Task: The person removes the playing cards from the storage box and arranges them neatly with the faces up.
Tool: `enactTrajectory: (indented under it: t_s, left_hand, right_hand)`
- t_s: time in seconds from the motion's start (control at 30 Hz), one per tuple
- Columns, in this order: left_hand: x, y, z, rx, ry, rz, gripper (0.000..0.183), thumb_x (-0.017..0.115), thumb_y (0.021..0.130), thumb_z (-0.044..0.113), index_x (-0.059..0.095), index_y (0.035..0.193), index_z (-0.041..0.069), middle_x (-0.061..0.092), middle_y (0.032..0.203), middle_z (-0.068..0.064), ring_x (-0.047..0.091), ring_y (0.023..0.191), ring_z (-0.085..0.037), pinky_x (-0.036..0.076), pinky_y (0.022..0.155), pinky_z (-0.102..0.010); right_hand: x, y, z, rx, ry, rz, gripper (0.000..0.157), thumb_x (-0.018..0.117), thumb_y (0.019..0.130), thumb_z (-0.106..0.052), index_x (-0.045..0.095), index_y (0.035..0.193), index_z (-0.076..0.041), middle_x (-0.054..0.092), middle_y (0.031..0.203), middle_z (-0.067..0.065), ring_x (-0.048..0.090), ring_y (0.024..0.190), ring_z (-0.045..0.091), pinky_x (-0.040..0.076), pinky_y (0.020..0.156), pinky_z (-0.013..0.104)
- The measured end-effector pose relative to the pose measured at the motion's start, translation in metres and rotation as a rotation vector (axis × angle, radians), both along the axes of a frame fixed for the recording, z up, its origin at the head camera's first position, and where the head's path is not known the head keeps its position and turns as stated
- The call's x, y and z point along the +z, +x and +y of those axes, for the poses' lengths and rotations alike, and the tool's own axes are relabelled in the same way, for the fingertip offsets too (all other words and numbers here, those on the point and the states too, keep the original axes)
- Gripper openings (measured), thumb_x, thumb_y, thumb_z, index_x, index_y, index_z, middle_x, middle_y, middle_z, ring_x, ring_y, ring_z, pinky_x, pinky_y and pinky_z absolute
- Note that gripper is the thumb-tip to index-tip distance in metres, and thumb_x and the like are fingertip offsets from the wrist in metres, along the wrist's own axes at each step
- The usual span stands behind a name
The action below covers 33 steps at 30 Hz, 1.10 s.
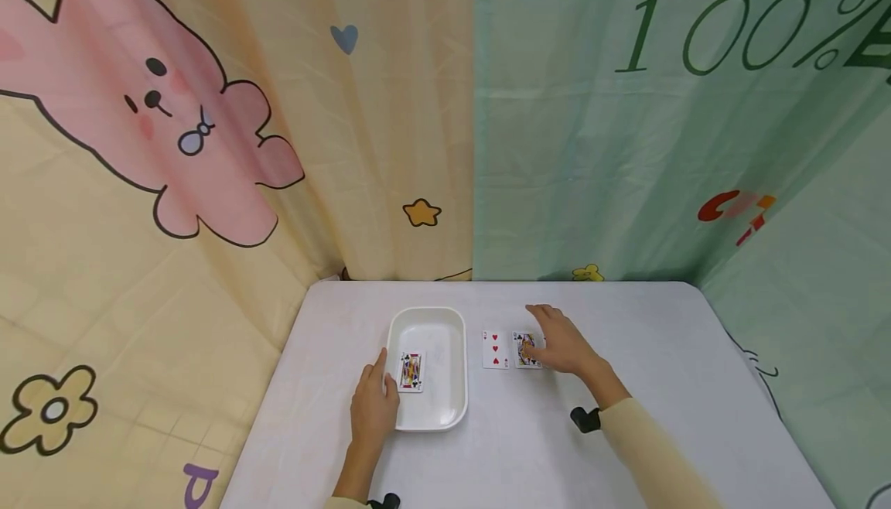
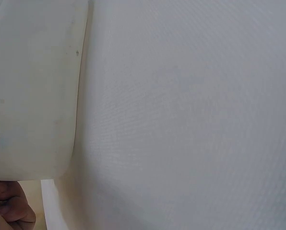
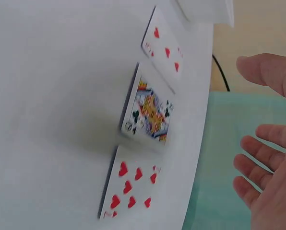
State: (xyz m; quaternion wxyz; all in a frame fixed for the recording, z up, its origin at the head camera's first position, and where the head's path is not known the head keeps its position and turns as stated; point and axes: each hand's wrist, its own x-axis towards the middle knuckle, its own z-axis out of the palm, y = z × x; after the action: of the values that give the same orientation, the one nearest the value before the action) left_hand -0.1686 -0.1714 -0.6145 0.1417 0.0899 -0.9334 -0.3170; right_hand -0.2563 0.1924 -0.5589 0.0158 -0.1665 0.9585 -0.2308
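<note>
At the left rim of a white tray (image 1: 455,323), my left hand (image 1: 372,408) grips the edge, thumb over the rim and fingers along the outer wall. Inside the tray lies a face card (image 1: 411,372), close to the thumb. My right hand (image 1: 567,345) hovers over the playing cards with fingers spread and nothing in its grasp. Under it are a clubs face card (image 3: 150,110) and a hearts card with several pips (image 3: 131,184), the latter mostly hidden by the hand in the head view. The three of hearts (image 1: 496,350) lies face up between tray and right hand.
A white-covered table (image 1: 515,447) carries everything. Patterned curtains (image 1: 411,122) hang behind it and at both sides. Black wrist straps (image 1: 585,419) show at both sleeves.
</note>
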Motion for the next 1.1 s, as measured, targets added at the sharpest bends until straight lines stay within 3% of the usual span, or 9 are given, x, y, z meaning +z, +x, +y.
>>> enactTrajectory:
  t_s: [0.47, 0.8, 1.1]
  left_hand:
    - [0.0, 0.0, 0.001, 0.002, -0.005, -0.001, 0.052, 0.061, 0.099, 0.012, 0.053, 0.15, 0.007, 0.064, 0.1, -0.012, 0.049, 0.067, -0.017, 0.043, 0.06, -0.03]
    - [-0.003, 0.001, 0.0, 0.012, -0.001, -0.007, 0.052, 0.062, 0.099, 0.012, 0.053, 0.15, 0.007, 0.064, 0.099, -0.012, 0.05, 0.067, -0.017, 0.045, 0.06, -0.03]
    - [-0.004, 0.001, 0.001, 0.015, -0.004, 0.011, 0.05, 0.061, 0.099, 0.012, 0.055, 0.148, 0.006, 0.064, 0.1, -0.013, 0.052, 0.068, -0.018, 0.05, 0.062, -0.035]
  right_hand:
    - [0.012, -0.005, -0.08, 0.121, -0.014, 0.012, 0.078, 0.073, 0.089, -0.045, 0.045, 0.155, -0.012, 0.049, 0.154, 0.011, 0.048, 0.142, 0.033, 0.042, 0.114, 0.056]
    - [-0.003, -0.006, -0.129, 0.186, -0.009, -0.028, 0.085, 0.069, 0.088, -0.059, 0.044, 0.156, -0.014, 0.041, 0.16, 0.008, 0.047, 0.144, 0.031, 0.044, 0.114, 0.053]
    - [-0.019, 0.001, -0.166, 0.288, 0.097, 0.04, 0.086, 0.074, 0.086, -0.055, 0.048, 0.153, -0.009, 0.048, 0.155, 0.012, 0.054, 0.137, 0.03, 0.046, 0.112, 0.047]
